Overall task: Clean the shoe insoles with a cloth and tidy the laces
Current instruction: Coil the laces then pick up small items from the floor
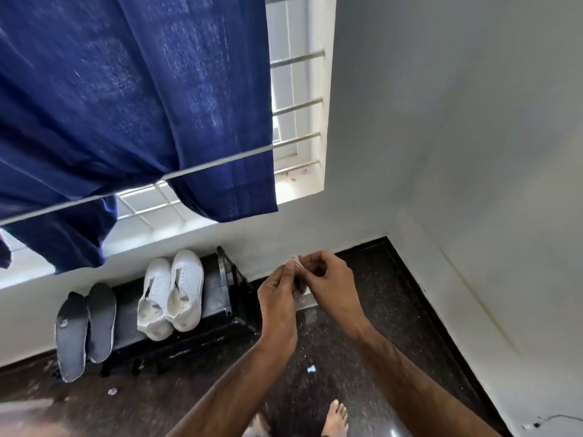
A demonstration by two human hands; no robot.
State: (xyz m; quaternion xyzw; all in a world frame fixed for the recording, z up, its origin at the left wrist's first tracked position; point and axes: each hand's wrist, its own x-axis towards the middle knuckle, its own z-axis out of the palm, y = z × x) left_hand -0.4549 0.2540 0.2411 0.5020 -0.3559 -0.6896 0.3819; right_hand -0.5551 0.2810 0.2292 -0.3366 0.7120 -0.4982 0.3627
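Note:
Both my hands are raised in front of me, over the dark floor to the right of the rack. My left hand (277,294) and my right hand (331,279) pinch a small bundle of whitish lace (294,260) between their fingertips; most of it is hidden by the fingers. A pair of white shoes (172,294) without laces stands side by side on a low black rack (217,298). Two dark grey insoles (85,329) lean against the rack's left end, toes up. No cloth shows in view.
A blue curtain (126,99) hangs over a barred window (296,102) above the rack. White walls meet in a corner at the right. The floor (362,357) is dark polished stone with small scraps on it. My bare feet (337,417) stand at the bottom edge.

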